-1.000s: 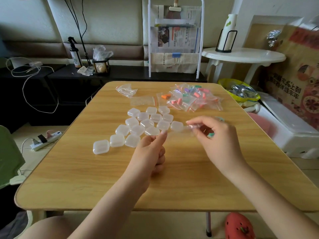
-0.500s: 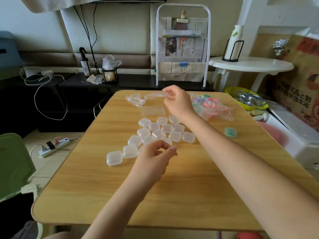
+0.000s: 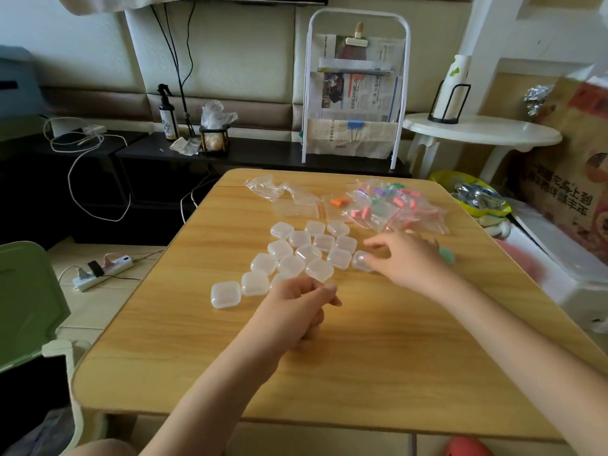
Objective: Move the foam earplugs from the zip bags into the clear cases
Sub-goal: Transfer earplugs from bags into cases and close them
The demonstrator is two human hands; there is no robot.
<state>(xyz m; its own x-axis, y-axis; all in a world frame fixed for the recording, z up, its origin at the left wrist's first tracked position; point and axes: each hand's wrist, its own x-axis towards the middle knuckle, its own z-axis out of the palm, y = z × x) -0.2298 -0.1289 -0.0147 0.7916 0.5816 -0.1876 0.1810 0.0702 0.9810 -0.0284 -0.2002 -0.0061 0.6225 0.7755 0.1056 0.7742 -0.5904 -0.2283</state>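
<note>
Here, clear case (image 3: 362, 261) at right grip (image 3: 403, 258) fingertips

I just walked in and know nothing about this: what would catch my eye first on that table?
Probably the cluster of clear cases mid-table, with the right hand touching the rightmost one. Behind them, at the far edge, lies a heap of zip bags with bright earplugs inside. The left hand hovers curled near the front.
</note>
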